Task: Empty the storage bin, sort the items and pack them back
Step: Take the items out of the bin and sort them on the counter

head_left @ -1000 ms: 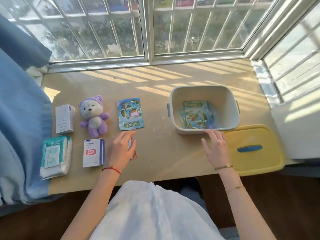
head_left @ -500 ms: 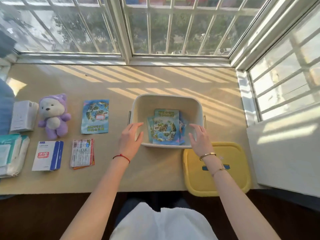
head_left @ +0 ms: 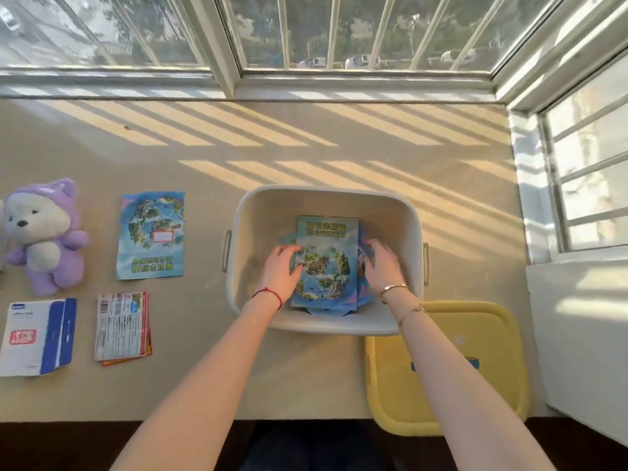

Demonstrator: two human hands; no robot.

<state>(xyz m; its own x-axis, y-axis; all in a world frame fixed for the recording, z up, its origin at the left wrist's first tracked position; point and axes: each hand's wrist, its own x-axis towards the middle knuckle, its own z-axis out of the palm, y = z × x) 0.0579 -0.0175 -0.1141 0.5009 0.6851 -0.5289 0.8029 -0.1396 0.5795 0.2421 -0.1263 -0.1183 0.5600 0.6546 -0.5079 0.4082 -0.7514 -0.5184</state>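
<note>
Purple plush (head_left: 46, 234): far left on the table (head_left: 306, 137), upright to my view; I see little risk here, well apart from both hands.
White box (head_left: 35, 336): near edge, left; I judge a careless sweep of the forearm could push it off the table.
Packets (head_left: 122, 326): a loose stack just right of the box; slippery sheets, likely to fan out if nudged.
Lone leaflet (head_left: 151, 235): flat on the table, between plush and bin.
Left hand (head_left: 280, 270): inside the bin, fingers spread flat on the left side of the leaflet stack (head_left: 326, 263); I cannot tell whether any fingertip is under an edge.
Bin (head_left: 326, 195): mid-table, open; the stack lies on its floor. I judge the hands are squaring or gathering it, and that thin glossy sheets may slide apart, so lower ones get left behind.
Right hand (head_left: 382, 266): fingers curled onto the stack's right edge, apparently gripping it; uneven squeeze could bend the leaflets.
Yellow lid (head_left: 489, 379): beside the bin, overhanging the table's near edge; my right forearm crosses above it, and a bump might tip it off.
</note>
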